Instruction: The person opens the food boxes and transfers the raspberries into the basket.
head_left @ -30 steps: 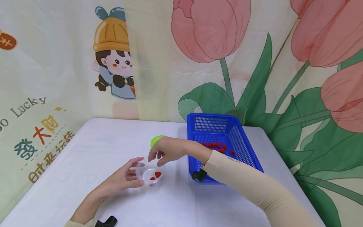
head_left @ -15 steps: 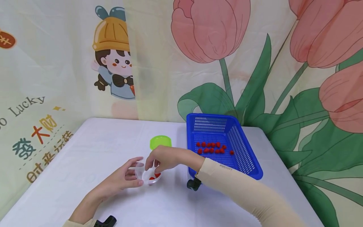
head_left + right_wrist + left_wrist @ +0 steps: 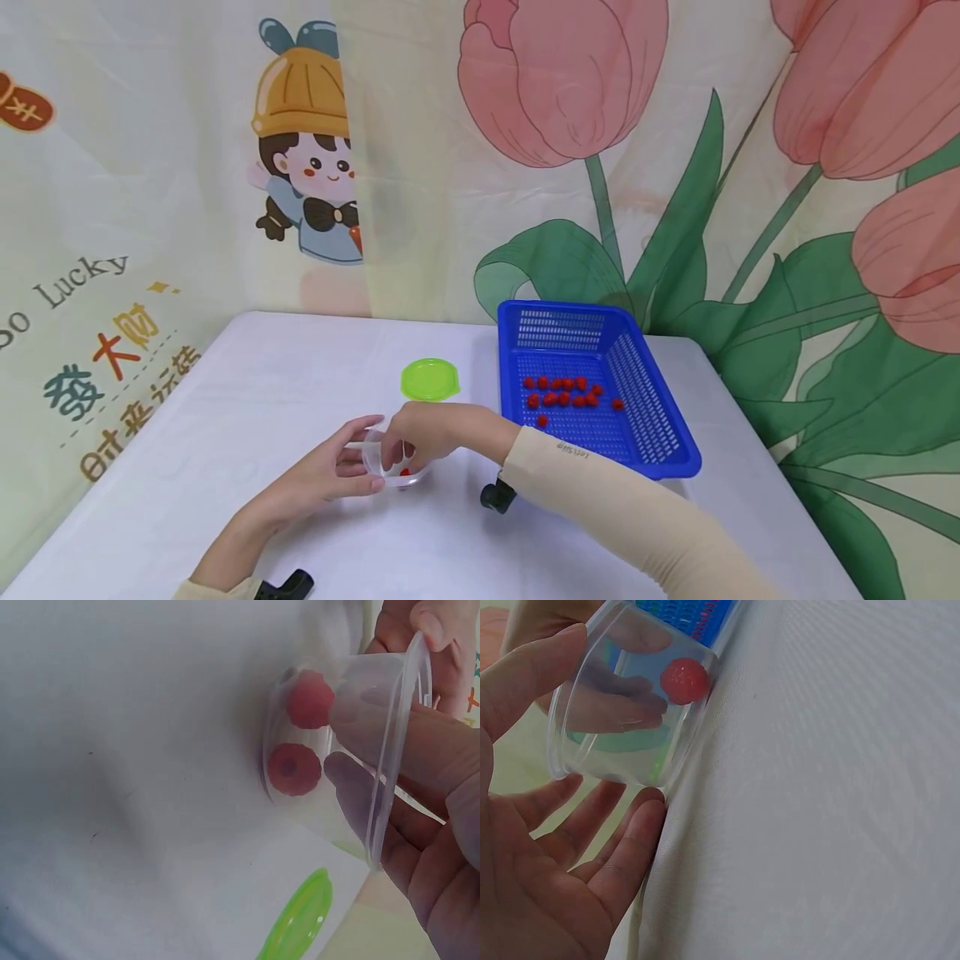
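A small clear plastic tub (image 3: 392, 481) stands on the white table with two raspberries inside. The right wrist view shows both through its wall: one raspberry (image 3: 310, 699) and a second raspberry (image 3: 294, 769) near the bottom. My left hand (image 3: 326, 471) holds the tub from the left, thumb at the rim, other fingers along its side. From above, my right hand (image 3: 427, 433) reaches into the tub. Its fingers are spread apart, one fingertip (image 3: 343, 705) right at the first raspberry, another just short of the second. Nothing is pinched between them.
A blue plastic basket (image 3: 672, 429) stands on the right of the table, with several raspberries (image 3: 564, 399) on its floor. Behind the tub lies a bright green lid (image 3: 430, 380). A printed cloth (image 3: 420, 208) hangs behind the table.
My right hand has lowered from above the tub into it, uncovering the green lid and more of the basket's raspberries. My left hand and the tub have stayed in place.
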Available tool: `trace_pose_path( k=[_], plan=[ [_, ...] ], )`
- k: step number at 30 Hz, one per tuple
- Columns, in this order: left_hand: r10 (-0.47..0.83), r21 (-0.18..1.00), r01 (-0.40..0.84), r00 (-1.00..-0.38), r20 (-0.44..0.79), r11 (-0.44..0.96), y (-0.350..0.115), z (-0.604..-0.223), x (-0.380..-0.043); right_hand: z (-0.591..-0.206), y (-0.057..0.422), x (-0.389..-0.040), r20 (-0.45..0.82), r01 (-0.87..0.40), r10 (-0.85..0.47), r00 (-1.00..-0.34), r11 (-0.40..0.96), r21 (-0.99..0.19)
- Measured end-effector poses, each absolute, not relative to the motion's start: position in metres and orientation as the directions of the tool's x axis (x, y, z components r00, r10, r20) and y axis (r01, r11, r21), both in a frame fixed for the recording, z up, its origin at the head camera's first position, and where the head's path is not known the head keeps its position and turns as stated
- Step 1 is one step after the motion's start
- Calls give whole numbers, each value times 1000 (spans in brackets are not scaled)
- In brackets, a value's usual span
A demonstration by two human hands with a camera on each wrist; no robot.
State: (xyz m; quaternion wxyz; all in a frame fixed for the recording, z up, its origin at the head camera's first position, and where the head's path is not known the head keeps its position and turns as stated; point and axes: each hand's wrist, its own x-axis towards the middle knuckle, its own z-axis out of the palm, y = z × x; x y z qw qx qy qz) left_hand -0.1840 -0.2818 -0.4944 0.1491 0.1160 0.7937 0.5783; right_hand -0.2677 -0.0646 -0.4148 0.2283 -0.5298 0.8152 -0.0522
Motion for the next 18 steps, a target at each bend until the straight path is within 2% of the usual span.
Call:
trace_pose_path(
  k=[8,18],
  plan=[
    [363,951,16,-926,-103,310,-280,-491,-183,-419,-69,-267,-342,-875,-880,-330,422,-240],
    [340,945,2,-933,-116,327,-280,-491,-183,-422,-74,-263,-378,-864,-847,-374,466,-189]
  ],
)
